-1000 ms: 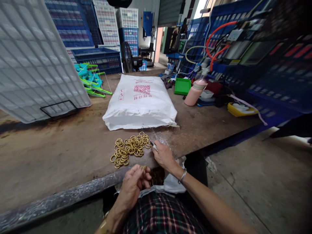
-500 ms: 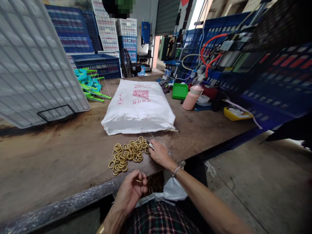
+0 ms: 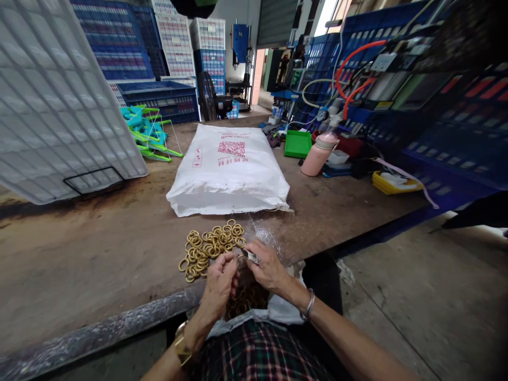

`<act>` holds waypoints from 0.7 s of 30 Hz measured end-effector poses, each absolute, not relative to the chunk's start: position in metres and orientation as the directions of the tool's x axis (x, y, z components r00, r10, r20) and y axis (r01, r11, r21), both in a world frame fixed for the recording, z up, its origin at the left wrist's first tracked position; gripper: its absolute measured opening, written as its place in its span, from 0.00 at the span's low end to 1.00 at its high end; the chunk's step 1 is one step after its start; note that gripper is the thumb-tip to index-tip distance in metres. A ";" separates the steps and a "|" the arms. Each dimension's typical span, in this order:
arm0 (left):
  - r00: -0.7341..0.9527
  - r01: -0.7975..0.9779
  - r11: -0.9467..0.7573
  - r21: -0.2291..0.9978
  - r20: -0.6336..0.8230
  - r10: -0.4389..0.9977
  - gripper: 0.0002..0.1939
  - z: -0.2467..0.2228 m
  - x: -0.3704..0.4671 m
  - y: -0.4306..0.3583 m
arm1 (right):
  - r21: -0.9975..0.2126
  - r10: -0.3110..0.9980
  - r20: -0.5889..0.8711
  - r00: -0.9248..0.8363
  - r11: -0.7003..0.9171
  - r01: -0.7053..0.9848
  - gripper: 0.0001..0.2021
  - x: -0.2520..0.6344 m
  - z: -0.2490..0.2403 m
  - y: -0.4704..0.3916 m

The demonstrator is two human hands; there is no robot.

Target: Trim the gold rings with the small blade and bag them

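My left hand (image 3: 221, 278) is closed, pinching a brass-coloured ring (image 3: 240, 256) at the fingertips. My right hand (image 3: 270, 267) grips a small knife-like tool (image 3: 251, 257) with a pale body and a dark tip. The tip points at the ring, close to or touching it; I cannot tell which. Just beyond both hands, a loose pile of similar rings (image 3: 214, 242) lies on the wooden table (image 3: 119, 248). Below my hands, more rings (image 3: 248, 300) rest in shadow over my lap, edged by pale cloth (image 3: 283, 308).
A white printed sack (image 3: 230, 174) lies behind the pile. At left stands a large white crate (image 3: 67, 106), beside turquoise and green plastic pieces (image 3: 148, 132). Toward the right are a green tray (image 3: 297, 144), a pink bottle (image 3: 317, 156) and a yellow tray (image 3: 392, 182).
My right hand has drawn back from the pile's right edge with the tool. My left hand has risen and moved forward with a ring, so both hands now meet.
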State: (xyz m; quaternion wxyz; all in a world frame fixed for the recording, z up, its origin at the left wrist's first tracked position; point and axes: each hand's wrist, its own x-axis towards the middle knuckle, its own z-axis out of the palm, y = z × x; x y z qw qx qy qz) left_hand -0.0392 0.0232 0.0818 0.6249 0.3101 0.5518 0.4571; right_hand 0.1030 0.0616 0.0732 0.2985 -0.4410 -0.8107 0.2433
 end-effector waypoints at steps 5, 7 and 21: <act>-0.032 -0.167 0.364 0.916 -0.374 0.927 0.18 0.079 -0.041 0.023 | -0.789 0.897 0.201 -0.393 0.386 0.478 0.04 0.095 0.084 0.057; -0.056 -0.135 0.324 0.936 -0.334 0.941 0.17 0.076 -0.043 0.022 | -0.839 0.930 0.132 -0.344 0.290 0.461 0.03 0.094 0.087 0.058; 0.071 -0.205 0.403 0.892 -0.397 0.915 0.17 0.081 -0.046 0.018 | -0.937 0.917 -0.083 -0.390 0.062 0.344 0.09 0.089 0.075 0.058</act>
